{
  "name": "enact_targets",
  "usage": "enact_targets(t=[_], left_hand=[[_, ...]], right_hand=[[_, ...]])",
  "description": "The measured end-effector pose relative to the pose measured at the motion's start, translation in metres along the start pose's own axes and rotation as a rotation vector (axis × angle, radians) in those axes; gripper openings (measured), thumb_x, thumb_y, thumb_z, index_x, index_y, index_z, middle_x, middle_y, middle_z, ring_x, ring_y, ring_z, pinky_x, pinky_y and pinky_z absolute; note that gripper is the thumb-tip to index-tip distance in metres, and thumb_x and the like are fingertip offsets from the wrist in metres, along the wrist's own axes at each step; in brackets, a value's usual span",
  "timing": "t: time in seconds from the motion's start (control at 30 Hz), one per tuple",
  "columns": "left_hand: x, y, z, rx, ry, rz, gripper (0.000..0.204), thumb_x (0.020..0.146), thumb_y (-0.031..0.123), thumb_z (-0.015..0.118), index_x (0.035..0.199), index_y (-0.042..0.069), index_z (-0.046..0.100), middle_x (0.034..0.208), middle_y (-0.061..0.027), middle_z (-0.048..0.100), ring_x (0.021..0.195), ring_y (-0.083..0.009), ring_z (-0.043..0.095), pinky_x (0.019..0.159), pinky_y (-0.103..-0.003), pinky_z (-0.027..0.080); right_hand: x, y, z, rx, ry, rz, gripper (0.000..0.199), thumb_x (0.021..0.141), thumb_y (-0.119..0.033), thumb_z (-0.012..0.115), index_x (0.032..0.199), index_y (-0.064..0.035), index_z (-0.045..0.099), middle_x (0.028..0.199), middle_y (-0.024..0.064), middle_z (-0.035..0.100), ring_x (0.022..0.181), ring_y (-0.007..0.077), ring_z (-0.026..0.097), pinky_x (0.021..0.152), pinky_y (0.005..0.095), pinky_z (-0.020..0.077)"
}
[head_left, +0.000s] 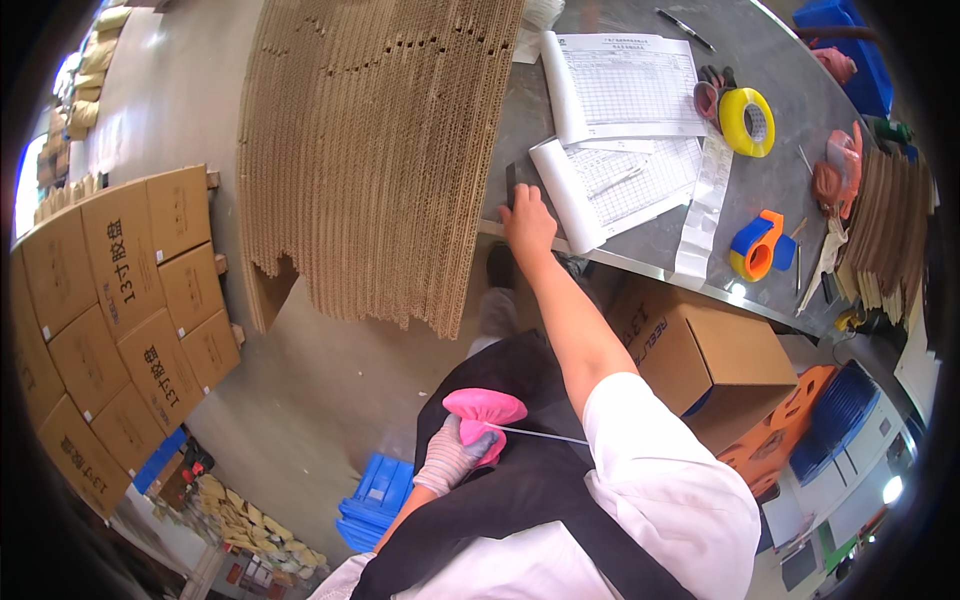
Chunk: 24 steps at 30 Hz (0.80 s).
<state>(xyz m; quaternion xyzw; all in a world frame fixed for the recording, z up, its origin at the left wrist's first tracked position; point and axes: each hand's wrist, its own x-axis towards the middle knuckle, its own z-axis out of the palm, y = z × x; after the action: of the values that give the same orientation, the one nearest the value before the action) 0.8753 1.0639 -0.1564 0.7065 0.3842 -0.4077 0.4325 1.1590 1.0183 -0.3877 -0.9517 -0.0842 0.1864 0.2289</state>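
Observation:
My left hand [448,458], in a white knit glove, is shut on a pink soft thing [484,407] held close to my dark apron; a thin white strand runs right from it. My bare right hand [526,222] reaches forward to the near edge of the grey table [640,245]. Its fingertips rest at a small dark flat object [511,186]. That object lies beside a tall leaning stack of corrugated cardboard sheets [370,150]. Whether the right hand grips the dark object is not clear.
Curled printed forms [625,90], a yellow tape roll [748,122], an orange-and-blue tape dispenser [757,245] and more cardboard pieces [890,235] lie on the table. A brown carton [700,350] sits under it. Stacked cartons [120,300] stand left; a blue crate [378,500] is on the floor.

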Motion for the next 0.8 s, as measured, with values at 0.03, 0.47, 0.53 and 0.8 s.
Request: enact_targets(t=[0.03,0.47,0.53,0.8], left_hand=[[0.000,-0.003,-0.002,0.014,0.003,-0.012,0.072,0.075,0.049,0.071,0.127,0.004,0.049,0.110,-0.0244,0.064,0.105,-0.0392,0.061,0.090,-0.041,0.048],[0.012,-0.037,0.005,-0.038,-0.031,-0.028,0.082,0.069,0.058,0.072,0.128,0.005,0.049,0.111,-0.0262,0.063,0.106,-0.0421,0.060,0.089,-0.045,0.049],[0.014,-0.035,0.003,-0.017,-0.028,-0.014,0.080,0.070,0.056,0.073,0.128,0.005,0.049,0.111,-0.0258,0.063,0.106,-0.0415,0.060,0.089,-0.044,0.048],[0.006,-0.028,0.000,-0.029,0.014,0.015,0.074,0.073,0.048,0.075,0.128,0.005,0.049,0.110,-0.0243,0.064,0.106,-0.0403,0.061,0.089,-0.043,0.048]], right_hand=[[0.004,0.000,0.004,-0.069,0.032,-0.038,0.043,0.078,-0.024,0.071,0.115,-0.0094,0.054,0.097,0.0078,0.051,0.089,0.0256,0.060,0.064,0.0382,0.0538],[-0.043,0.050,0.012,-0.422,0.057,-0.568,0.046,0.084,-0.020,0.054,0.127,-0.0058,0.052,0.096,0.0026,0.051,0.091,0.0192,0.049,0.072,0.0342,0.0388],[-0.037,0.052,0.013,-0.464,0.056,-0.599,0.042,0.084,-0.019,0.053,0.124,-0.0063,0.054,0.095,0.0021,0.051,0.090,0.0185,0.049,0.072,0.0336,0.0382],[-0.039,0.054,-0.005,-0.248,0.068,-0.582,0.033,0.081,-0.017,0.056,0.113,-0.0068,0.059,0.092,0.0029,0.054,0.088,0.0205,0.053,0.071,0.0342,0.0409]])
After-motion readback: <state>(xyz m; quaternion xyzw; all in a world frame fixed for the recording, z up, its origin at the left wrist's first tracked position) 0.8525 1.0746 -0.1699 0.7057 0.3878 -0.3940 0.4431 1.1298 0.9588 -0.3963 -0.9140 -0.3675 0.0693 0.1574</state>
